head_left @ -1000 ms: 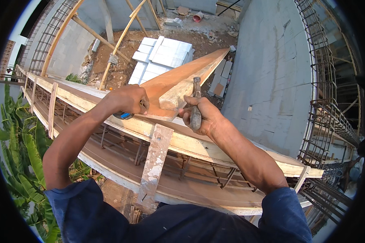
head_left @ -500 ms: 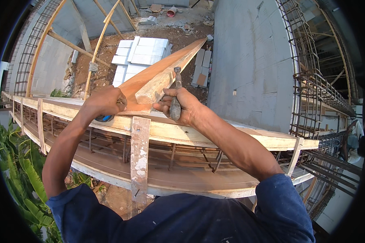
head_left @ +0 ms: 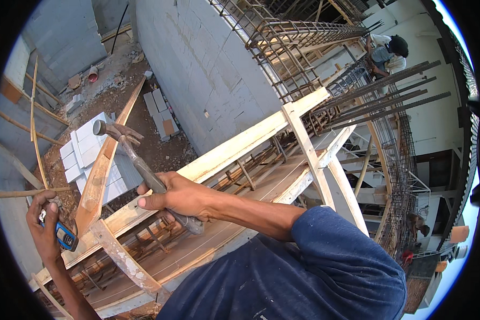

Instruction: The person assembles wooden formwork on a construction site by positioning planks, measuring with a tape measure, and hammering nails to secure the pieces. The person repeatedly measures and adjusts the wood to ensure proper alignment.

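My right hand (head_left: pixel 184 197) is wrapped round the handle of a claw hammer (head_left: pixel 143 166), held above the wooden formwork with its head pointing up and left. At the lower left, my left hand (head_left: pixel 44 226) has its fingers curled about a blue tape measure (head_left: pixel 65 238). Close beside the tape measure lies the near end of a long brown board (head_left: pixel 97 186). That board runs away from the formwork's edge over the ground below, and the hammer head partly covers it. A paint-spotted wooden cross strip (head_left: pixel 124 255) spans the formwork near my body.
A pale timber rail (head_left: pixel 232 152) edges the formwork, with steel bars inside. White blocks (head_left: pixel 93 146) are stacked on the ground beyond. A grey block wall (head_left: pixel 197 69) stands behind, and rebar cages (head_left: pixel 288 40) extend right. Another person (head_left: pixel 386 56) is at the far right.
My view has swung to the right. The hammer has lifted off the board, its head now pointing up and left. My left hand has moved off the board's end, showing the tape measure.
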Motion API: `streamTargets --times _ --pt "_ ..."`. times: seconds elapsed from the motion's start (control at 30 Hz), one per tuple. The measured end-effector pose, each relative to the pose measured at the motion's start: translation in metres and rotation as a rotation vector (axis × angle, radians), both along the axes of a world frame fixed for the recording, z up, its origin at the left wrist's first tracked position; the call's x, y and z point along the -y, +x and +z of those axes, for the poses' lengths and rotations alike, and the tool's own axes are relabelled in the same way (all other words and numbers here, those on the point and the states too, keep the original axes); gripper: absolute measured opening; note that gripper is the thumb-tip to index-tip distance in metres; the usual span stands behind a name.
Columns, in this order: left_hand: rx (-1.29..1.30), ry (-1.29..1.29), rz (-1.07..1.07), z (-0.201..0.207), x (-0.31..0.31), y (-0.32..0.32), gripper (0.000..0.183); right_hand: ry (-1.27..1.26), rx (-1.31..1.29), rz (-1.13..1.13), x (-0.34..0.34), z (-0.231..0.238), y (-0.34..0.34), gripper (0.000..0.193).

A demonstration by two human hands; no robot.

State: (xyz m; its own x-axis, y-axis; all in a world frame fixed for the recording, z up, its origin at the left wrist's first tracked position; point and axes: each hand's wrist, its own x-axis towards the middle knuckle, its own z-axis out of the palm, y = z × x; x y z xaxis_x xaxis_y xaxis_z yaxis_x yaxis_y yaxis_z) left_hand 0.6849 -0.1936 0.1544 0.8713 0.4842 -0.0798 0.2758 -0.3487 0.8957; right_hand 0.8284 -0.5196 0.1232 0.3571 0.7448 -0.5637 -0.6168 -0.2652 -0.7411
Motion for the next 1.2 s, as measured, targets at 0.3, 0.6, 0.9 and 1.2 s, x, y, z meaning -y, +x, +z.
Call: streamTargets --times 0.3,0.6,0.9,1.2 --pt "-0.447 -0.867 -0.253 -0.019 0.201 0.017 0.033 -0.436 0.520 -0.473 0.204 0.027 -0.074 0.065" --pt "-0.380 -1.188 0.238 -0.068 0.259 0.011 0.036 -0.415 0.263 -0.680 0.260 -0.006 -0.098 0.042" --pt "-0.084 -1.078 0.474 -0.114 0.280 0.024 0.035 -0.179 -0.078 -0.759 0.247 -0.036 -0.084 0.043" --pt "-0.042 -1.038 0.638 -0.119 0.288 0.037 0.037 -0.219 -0.075 -0.720 0.247 -0.040 -0.069 0.039"
